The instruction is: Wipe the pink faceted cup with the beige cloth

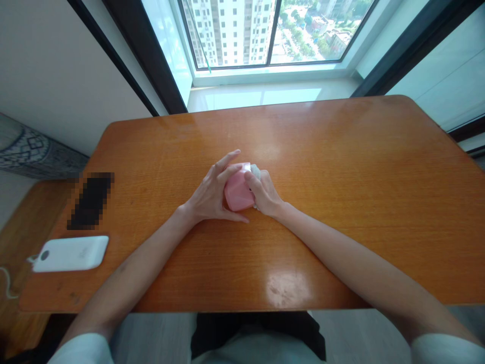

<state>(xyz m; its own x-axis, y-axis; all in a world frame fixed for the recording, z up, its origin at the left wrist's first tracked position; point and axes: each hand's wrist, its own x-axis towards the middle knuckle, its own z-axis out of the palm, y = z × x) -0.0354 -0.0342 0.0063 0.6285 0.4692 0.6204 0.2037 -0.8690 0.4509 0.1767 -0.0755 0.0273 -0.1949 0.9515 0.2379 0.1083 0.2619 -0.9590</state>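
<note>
Pink object (238, 191), left hand (210, 191) spread around it, right hand (267, 194) pinching its side; white device (70, 255), marking unreadable

The only view comes from the person's own head, facing forward and tilted well down. It stands near enough above the glossy orange-brown wooden desk (359, 202) to take in most of the top, with the bare left hand (208, 194) and bare right hand (268, 196) close to mid-frame. The dark-framed glass window (270, 33) lies farther off at the upper edge; black cloth (204, 336) shows at the lower edge, directly below the camera.
</note>
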